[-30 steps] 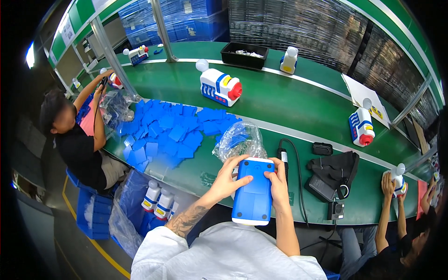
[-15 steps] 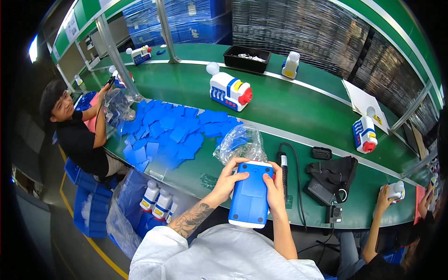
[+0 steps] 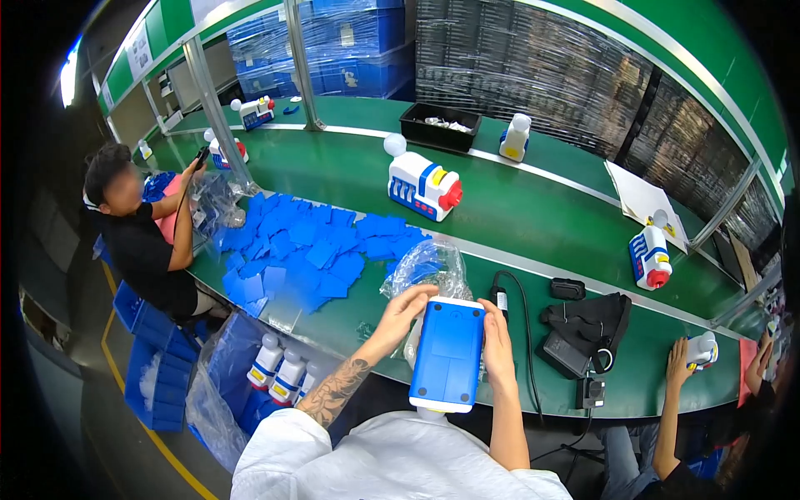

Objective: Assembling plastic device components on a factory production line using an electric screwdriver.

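- The white-and-blue toy is just in front of the grey-white shirt, blue base toward the camera, over the near edge of the green tabletop.
- Both thumbs have come off that base, leaving its face uncovered; the grip seems looser, and the panel lies open to inspection.
- The left hand is half open, fingers bent at the upper left corner; the right hand lies nearly straight along the right side. How firmly either grips, I cannot tell.
- The base is smooth, rigid-looking plastic: a rounded rectangle with dark round corner pads and a white rim.
- Just beyond sits a crinkled, see-through bag; right of it, a black cylindrical tool with a cord.
- Leftward spreads a heap of thin, flat blue pieces.
- Farther off, a boxy, red-nosed toy stands on the smooth green belt.
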Available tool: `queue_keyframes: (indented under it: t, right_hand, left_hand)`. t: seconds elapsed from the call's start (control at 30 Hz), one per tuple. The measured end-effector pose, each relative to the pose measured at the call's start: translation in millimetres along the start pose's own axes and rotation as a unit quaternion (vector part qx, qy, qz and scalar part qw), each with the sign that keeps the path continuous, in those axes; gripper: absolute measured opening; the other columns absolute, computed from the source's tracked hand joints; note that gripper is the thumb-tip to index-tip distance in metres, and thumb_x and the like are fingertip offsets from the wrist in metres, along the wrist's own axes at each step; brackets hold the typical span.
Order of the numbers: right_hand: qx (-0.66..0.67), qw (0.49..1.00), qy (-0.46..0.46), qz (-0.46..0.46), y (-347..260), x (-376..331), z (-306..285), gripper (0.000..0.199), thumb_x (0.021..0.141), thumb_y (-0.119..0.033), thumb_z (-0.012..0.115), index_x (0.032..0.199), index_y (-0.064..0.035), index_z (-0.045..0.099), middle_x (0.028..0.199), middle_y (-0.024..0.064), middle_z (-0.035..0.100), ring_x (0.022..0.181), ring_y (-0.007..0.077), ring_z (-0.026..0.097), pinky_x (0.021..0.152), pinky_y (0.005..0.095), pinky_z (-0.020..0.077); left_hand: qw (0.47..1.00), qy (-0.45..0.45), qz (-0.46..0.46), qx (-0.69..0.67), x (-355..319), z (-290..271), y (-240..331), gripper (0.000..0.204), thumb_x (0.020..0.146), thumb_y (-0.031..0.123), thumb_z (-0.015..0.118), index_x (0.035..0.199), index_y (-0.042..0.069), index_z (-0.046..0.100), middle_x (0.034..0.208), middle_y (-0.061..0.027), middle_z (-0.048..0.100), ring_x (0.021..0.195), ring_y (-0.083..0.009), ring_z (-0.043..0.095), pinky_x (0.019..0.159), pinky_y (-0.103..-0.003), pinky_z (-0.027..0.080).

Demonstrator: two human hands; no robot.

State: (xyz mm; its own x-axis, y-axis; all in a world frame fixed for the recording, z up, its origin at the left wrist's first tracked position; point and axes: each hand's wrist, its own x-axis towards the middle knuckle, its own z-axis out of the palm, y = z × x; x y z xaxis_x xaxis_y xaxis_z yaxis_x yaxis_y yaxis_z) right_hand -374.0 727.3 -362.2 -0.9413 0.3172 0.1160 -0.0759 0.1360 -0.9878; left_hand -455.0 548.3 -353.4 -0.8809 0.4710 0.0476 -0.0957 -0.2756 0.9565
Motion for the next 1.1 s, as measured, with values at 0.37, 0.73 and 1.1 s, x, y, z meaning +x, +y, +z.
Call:
queue_keyframes:
  t: [0.37, 0.73, 1.1]
  right_hand:
    - [-0.411, 0.903, 0.120, 0.025, 21.0, 11.8, -25.7, 0.044, 0.079, -0.029, 0.058, 0.113, -0.0037, 0.046, 0.105, 0.0185, 0.051, 0.092, 0.0342, 0.053, 0.076, 0.0423, 0.0447]
    - [-0.097, 0.986, 0.070, 0.117, 76.6, 16.7, -91.7, 0.036, 0.070, -0.018, 0.058, 0.097, 0.0042, 0.051, 0.068, 0.0093, 0.055, 0.060, 0.0199, 0.055, 0.054, 0.0318, 0.0455]
    - [0.418, 0.830, 0.287, -0.230, -118.8, -12.7, -74.8, 0.038, 0.089, -0.041, 0.047, 0.107, -0.0085, 0.043, 0.066, 0.0013, 0.043, 0.054, 0.0115, 0.041, 0.052, 0.0260, 0.0359]
  left_hand:
    - [0.693, -0.066, 0.151, 0.702, 76.4, -39.4, -70.8, 0.013, 0.066, 0.009, 0.058, 0.076, 0.005, 0.065, 0.098, -0.0173, 0.052, 0.099, -0.0331, 0.046, 0.079, -0.046, 0.042]
    - [0.816, 0.038, 0.230, 0.529, 74.0, -30.8, -51.5, 0.007, 0.073, 0.004, 0.054, 0.067, 0.001, 0.056, 0.077, -0.0186, 0.054, 0.078, -0.0342, 0.054, 0.067, -0.043, 0.044]
    - [0.985, 0.080, 0.124, 0.089, -4.9, 25.7, 47.2, 0.019, 0.087, 0.012, 0.053, 0.072, 0.000, 0.055, 0.066, -0.0024, 0.056, 0.057, -0.0070, 0.048, 0.052, -0.024, 0.039]
